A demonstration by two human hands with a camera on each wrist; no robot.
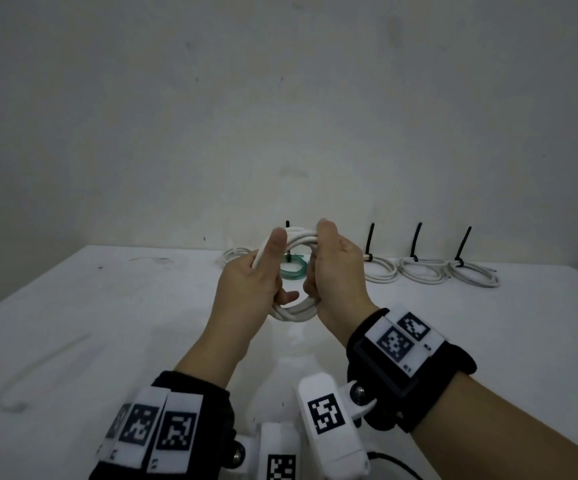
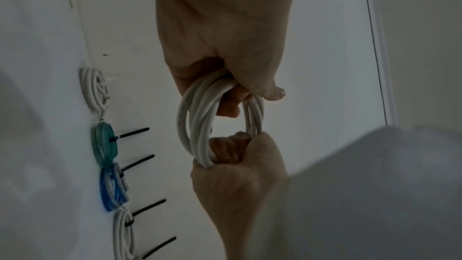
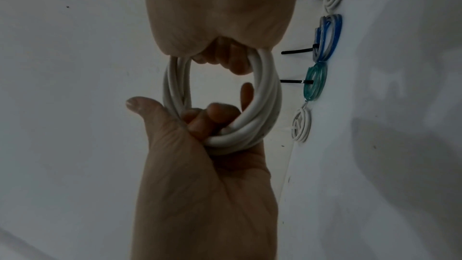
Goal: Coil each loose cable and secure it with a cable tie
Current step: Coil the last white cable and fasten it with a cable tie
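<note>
A white cable coil [image 1: 294, 311] of several loops hangs upright above the white table [image 1: 107, 306], held between both hands. My left hand [image 1: 263, 271] grips its left side, thumb up along the loops and fingers curled through the ring. My right hand [image 1: 332, 268] grips the right side, thumb over the top. In the left wrist view the left hand [image 2: 225, 56] holds the coil [image 2: 197, 122] from above and the right hand [image 2: 237, 165] from below. The right wrist view shows the coil [image 3: 265, 102] the same way. I see no tie on this coil.
Along the back edge lie three white coils [image 1: 422, 273] with black ties sticking up, a teal tied coil [image 1: 292, 270], a blue tied coil [image 2: 111, 187] and a small white coil [image 1: 235, 254]. A loose white cable [image 1: 38, 368] lies at the near left.
</note>
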